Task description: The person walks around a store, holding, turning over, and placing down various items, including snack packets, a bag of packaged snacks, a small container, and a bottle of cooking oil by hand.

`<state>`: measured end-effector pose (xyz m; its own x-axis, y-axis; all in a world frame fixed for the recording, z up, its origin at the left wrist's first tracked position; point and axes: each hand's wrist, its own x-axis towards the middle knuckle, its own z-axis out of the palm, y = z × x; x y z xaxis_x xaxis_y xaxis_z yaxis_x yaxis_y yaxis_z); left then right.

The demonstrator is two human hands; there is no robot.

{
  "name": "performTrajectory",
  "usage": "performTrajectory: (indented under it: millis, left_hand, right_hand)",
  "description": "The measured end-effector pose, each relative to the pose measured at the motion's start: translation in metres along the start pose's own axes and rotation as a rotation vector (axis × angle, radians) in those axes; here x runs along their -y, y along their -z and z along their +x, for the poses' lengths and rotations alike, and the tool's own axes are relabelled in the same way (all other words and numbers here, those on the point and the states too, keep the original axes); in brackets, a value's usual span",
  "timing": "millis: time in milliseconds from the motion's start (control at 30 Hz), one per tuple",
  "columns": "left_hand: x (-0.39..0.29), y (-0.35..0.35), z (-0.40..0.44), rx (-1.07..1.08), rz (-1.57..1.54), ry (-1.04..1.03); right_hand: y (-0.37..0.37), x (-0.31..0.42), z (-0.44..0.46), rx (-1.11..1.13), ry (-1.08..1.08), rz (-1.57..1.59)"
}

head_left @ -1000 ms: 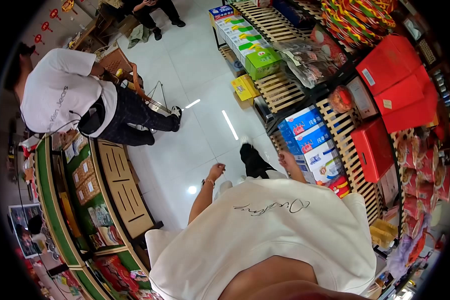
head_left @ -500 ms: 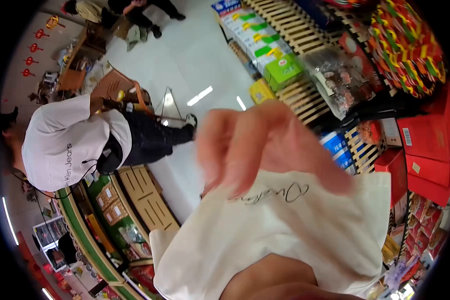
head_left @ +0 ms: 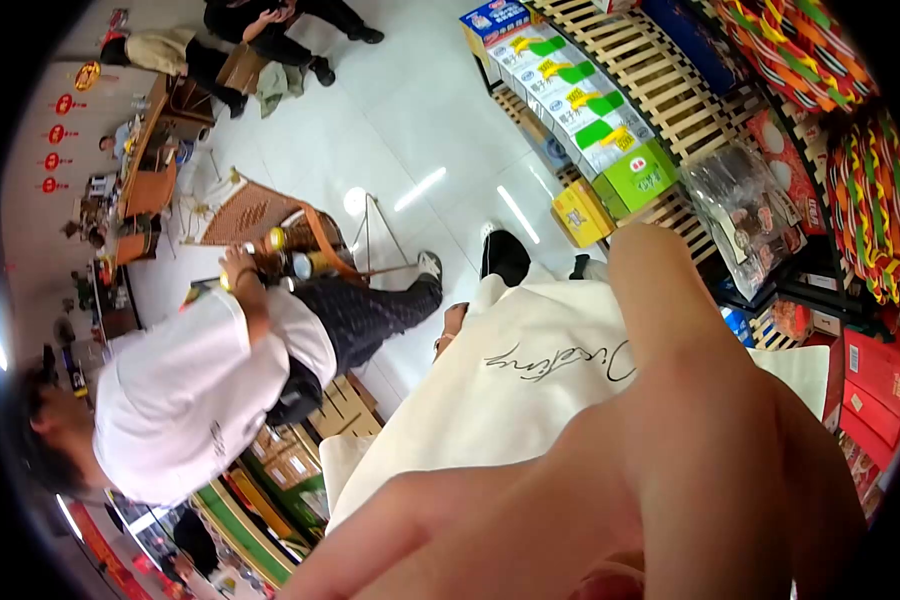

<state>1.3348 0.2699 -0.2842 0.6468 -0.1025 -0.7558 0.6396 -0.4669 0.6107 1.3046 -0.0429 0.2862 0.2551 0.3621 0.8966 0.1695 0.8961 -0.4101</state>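
My right hand [head_left: 660,430] is raised very close to the camera and fills the lower right. One finger-like part points up and another stretches toward the lower left, well apart, with nothing visible between them. It covers part of the cream shirt [head_left: 520,370] with dark script lettering. Beside the shirt's left edge hangs my left hand [head_left: 454,320], small in view, with a band near the wrist. Its fingers are too hidden to make out.
At left a person in a white T-shirt [head_left: 170,400] stands beside a brown woven chair [head_left: 260,215]. Slatted shelves [head_left: 620,50] at right hold printed cartons [head_left: 570,95], a green box [head_left: 635,180] and a yellow box [head_left: 582,212]. Red boxes [head_left: 875,375] stand farther right.
My right hand has come nearer the camera and moved down and right. The view has shifted, bringing my shoe and left hand into sight. The person at left now shows lower in the picture.
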Motion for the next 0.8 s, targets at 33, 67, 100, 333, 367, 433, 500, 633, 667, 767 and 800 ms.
performTrajectory:
  millis: [33, 67, 100, 333, 367, 433, 500, 633, 667, 767, 800]
  left_hand:
    - [-0.013, 0.013, 0.015, 0.005, 0.011, -0.002]
    - [-0.027, 0.028, 0.031, 0.010, 0.028, -0.007]
    - [-0.042, 0.042, 0.047, 0.017, 0.044, -0.015]
    - [-0.149, 0.113, 0.156, 0.040, 0.115, -0.118]
    - [-0.164, 0.117, 0.169, 0.041, 0.126, -0.177]
    - [-0.188, 0.122, 0.193, 0.035, 0.081, -0.220]
    - [-0.235, 0.117, 0.191, 0.054, -0.041, 0.014]
    - [-0.267, 0.100, 0.226, 0.165, 0.141, -0.046]
    - [-0.274, 0.098, 0.235, 0.188, 0.172, -0.048]
    - [-0.298, 0.102, 0.264, 0.251, 0.281, -0.053]
    - [-0.310, 0.104, 0.274, 0.265, 0.319, -0.056]
  right_hand:
    - [0.014, -0.009, 0.008, 0.008, -0.014, -0.018]
    - [0.026, -0.016, 0.014, 0.017, -0.016, -0.041]
    - [0.038, -0.023, 0.020, 0.026, -0.022, -0.068]
    - [0.123, -0.086, 0.039, 0.028, -0.061, -0.204]
    - [0.135, -0.092, 0.040, 0.019, -0.076, -0.224]
    - [0.158, -0.099, 0.039, 0.001, -0.081, -0.253]
    - [0.177, -0.096, 0.037, -0.008, -0.083, -0.286]
    - [0.213, -0.065, 0.037, -0.030, -0.067, -0.340]
    - [0.221, -0.059, 0.038, -0.041, -0.065, -0.342]
    - [0.247, -0.029, 0.038, -0.070, -0.031, -0.342]
    - [0.255, -0.018, 0.036, -0.082, -0.020, -0.343]
